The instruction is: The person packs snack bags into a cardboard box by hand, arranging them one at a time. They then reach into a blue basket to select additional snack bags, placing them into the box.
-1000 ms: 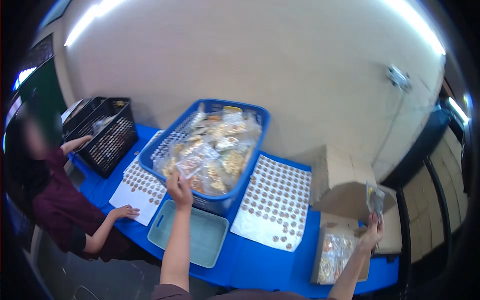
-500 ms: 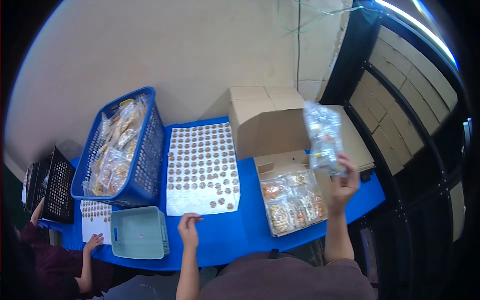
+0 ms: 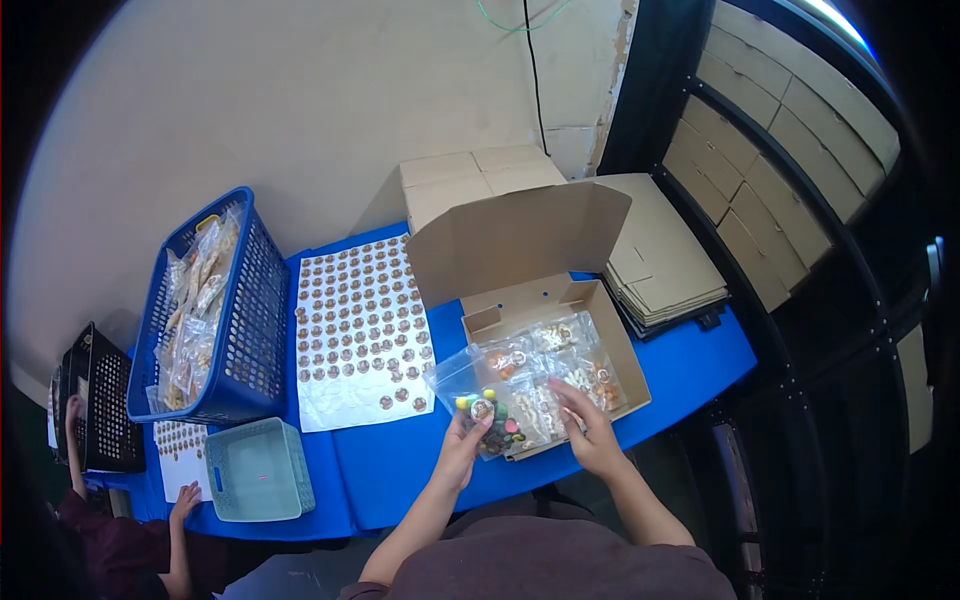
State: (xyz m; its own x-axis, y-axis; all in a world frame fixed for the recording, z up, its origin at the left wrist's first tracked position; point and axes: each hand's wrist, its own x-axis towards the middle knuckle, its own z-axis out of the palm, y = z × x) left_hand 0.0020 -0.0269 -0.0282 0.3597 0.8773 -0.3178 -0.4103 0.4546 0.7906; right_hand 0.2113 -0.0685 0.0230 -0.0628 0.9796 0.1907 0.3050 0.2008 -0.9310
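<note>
The left hand [image 3: 462,440] pinches a clear bag of sweets [image 3: 472,383] over the open carton's [image 3: 633,372] near corner on the table [image 3: 690,352]. The right hand [image 3: 592,432] rests with fingers spread flat on the packed bags [image 3: 585,350] inside. Packing appears to be the step in hand. Seating this bag likely calls for a free gap.

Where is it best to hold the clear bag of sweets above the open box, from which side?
Hold the bag at its near edge, coming from the person's side, as the left hand does. The sweets lie heaped at that end, so the weight sits by the grip; the far end looks empty and would probably sag.
</note>
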